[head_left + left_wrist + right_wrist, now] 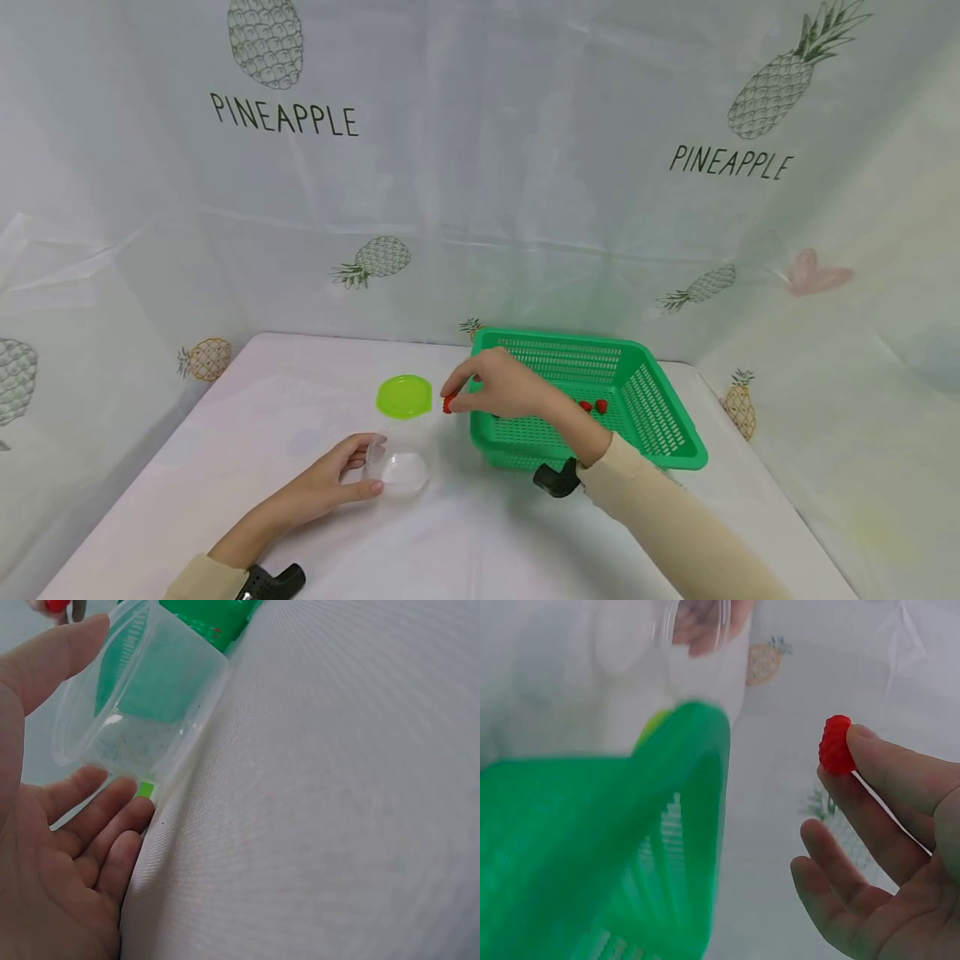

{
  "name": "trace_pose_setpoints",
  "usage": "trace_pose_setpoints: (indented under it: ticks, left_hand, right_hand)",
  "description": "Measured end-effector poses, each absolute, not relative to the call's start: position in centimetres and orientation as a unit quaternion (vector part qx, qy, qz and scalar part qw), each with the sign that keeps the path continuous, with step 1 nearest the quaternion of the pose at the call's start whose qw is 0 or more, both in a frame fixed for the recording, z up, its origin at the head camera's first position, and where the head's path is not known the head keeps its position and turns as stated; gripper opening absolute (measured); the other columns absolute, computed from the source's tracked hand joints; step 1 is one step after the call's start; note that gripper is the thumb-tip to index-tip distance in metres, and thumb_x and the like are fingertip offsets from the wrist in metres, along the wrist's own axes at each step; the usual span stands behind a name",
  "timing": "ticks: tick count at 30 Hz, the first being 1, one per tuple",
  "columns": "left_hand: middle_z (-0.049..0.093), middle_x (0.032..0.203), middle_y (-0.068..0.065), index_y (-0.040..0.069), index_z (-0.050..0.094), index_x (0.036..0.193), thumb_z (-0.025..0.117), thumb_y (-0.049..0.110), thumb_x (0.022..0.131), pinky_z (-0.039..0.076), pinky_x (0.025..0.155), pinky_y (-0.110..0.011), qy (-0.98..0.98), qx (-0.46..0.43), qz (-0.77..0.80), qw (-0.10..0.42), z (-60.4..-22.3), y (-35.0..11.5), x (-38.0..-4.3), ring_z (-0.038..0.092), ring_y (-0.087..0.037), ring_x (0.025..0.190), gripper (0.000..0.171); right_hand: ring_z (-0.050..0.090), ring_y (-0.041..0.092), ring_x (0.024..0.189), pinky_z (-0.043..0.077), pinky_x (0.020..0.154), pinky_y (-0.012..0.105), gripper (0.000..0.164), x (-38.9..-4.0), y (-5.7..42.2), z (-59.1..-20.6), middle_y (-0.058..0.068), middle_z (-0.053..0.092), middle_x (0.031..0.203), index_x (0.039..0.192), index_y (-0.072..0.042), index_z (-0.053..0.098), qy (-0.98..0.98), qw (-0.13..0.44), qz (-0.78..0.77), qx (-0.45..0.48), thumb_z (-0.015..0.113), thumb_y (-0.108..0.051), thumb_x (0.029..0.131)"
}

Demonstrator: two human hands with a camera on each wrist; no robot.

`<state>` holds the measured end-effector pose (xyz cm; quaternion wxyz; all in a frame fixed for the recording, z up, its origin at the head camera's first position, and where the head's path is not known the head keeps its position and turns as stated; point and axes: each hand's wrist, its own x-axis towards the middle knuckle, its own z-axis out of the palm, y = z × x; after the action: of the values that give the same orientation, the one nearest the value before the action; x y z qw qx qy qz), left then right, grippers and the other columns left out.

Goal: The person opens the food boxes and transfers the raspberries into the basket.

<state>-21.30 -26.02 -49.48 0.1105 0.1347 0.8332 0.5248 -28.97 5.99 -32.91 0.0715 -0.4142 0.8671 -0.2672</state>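
My left hand (pixel 330 481) holds a clear plastic tub (pixel 407 475) by its side, with the thumb and fingers on opposite sides of its rim. The tub (pixel 161 694) rests on the table. Between thumb and fingertips, my right hand (pixel 504 385) pinches a red raspberry (pixel 835 745), held up over the left edge of a green plastic basket (pixel 660 417). Several small red berries (pixel 602 406) lie inside that basket, partly hidden by the right forearm. A lime-green lid (pixel 404 396) lies flat on the table, behind the tub.
The basket's raised wall (pixel 697 772) stands close beside the right hand. A pale cloth covers the table (pixel 300 383). White sheeting (pixel 525 208) printed with pineapples hangs behind and at both sides.
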Motion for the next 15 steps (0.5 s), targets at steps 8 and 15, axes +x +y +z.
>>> trace_pose_setpoints:
  ticks: [8, 15]
  left_hand:
    - [0.047, 0.158, -0.011, 0.01, 0.04, 0.159, 0.08, 0.031, 0.097, 0.041, 0.116, -0.027, 0.833, 0.133, 0.525, 0.111, -49.3, -26.1, -21.1, 0.044, -0.034, 0.146, 0.076]
    - [0.047, 0.157, -0.011, 0.01, 0.04, 0.159, 0.08, 0.031, 0.097, 0.041, 0.117, -0.028, 0.834, 0.136, 0.523, 0.11, -49.4, -26.0, -21.2, 0.045, -0.033, 0.146, 0.076]
  right_hand:
    - [0.07, 0.013, 0.094, 0.059, 0.078, 0.029, 0.015, -30.5, 11.9, -32.3, -0.013, 0.079, 0.103, 0.11, -0.019, 0.083, 0.89, 0.039, -0.255, -0.376, 0.082, -0.02, 0.096]
    - [0.072, 0.022, 0.106, 0.061, 0.085, 0.036, 0.016, -31.7, 17.3, -33.9, -0.001, 0.08, 0.11, 0.113, -0.014, 0.082, 0.905, 0.019, -0.256, -0.338, 0.079, -0.016, 0.097]
